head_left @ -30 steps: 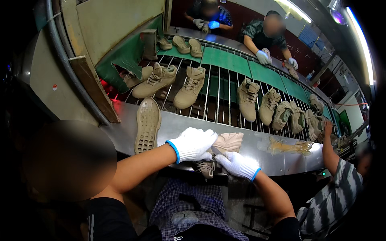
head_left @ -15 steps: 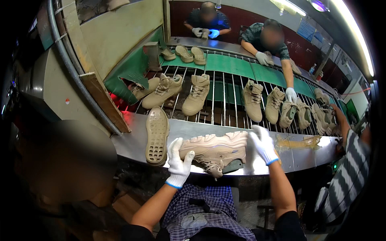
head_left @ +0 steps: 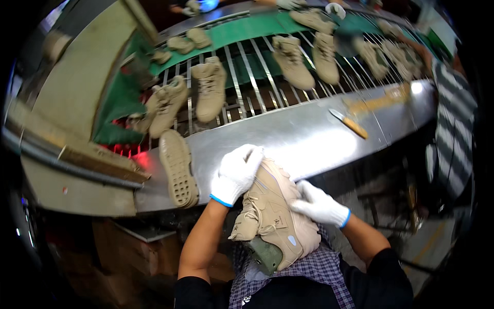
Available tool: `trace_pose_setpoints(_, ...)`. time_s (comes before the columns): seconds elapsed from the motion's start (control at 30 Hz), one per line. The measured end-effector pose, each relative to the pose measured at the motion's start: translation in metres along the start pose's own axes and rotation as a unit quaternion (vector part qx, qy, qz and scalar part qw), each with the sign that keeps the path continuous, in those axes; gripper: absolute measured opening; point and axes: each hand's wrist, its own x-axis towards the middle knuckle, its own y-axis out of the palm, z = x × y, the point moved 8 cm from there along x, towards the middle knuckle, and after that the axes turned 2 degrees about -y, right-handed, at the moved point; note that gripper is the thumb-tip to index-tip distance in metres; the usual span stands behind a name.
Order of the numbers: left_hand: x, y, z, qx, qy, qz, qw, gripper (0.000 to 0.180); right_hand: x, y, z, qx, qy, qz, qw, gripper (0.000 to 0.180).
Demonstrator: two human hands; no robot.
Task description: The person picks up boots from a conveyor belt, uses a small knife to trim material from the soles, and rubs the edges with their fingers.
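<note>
Head view: tan shoe between both hands at the counter's near edge; long axis runs from that edge toward the apron, toe outward. Left hand, nearer the toe, grips it. Right hand angles inward, fingers against the sole; their closure cannot be told.

Cream panel left of a steel bench

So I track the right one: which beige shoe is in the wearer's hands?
The laced shoe over the checked apron, green showing at its heel, between left hand and right hand; the other shoes touch neither.
</note>
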Motion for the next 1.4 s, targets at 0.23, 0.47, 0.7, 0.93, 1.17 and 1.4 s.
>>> trace_pose_setpoints(0.23, 0.022, 0.023, -0.021, 0.064, 0.035, 0.013, 0.997, 0.038, 0.020, -0.016, 0.014, 0.129, 0.029, 0.025, 0.991, 0.075)
trace_pose_setpoints(0.47, 0.014, 0.011, 0.005, -0.019, 0.041, -0.006, 0.999, 0.040, 0.042, -0.014, 0.037, 0.057, 0.063, 0.020, 0.996, 0.066)
trace_pose_setpoints(0.7, 0.000, -0.014, 0.015, -0.052, 0.061, -0.064, 0.995, 0.040, -0.054, 0.052, -0.019, 0.209, -0.010, 0.249, 0.946, 0.091)
trace_pose_setpoints(0.93, 0.034, 0.001, 0.041, -0.087, 0.039, -0.115, 0.989, 0.039, -0.045, 0.042, -0.042, 0.534, 0.044, 0.117, 0.836, 0.085)
trace_pose_setpoints(1.17, -0.065, -0.040, 0.064, 0.128, 0.118, -0.219, 0.960, 0.026, -0.009, -0.148, 0.006, 0.510, -0.096, -0.065, 0.852, 0.073)
trace_pose_setpoints(1.4, -0.058, -0.045, 0.057, 0.198, 0.134, -0.263, 0.935, 0.025, 0.028, -0.460, -0.022, 0.246, -0.104, -0.451, 0.852, 0.062)
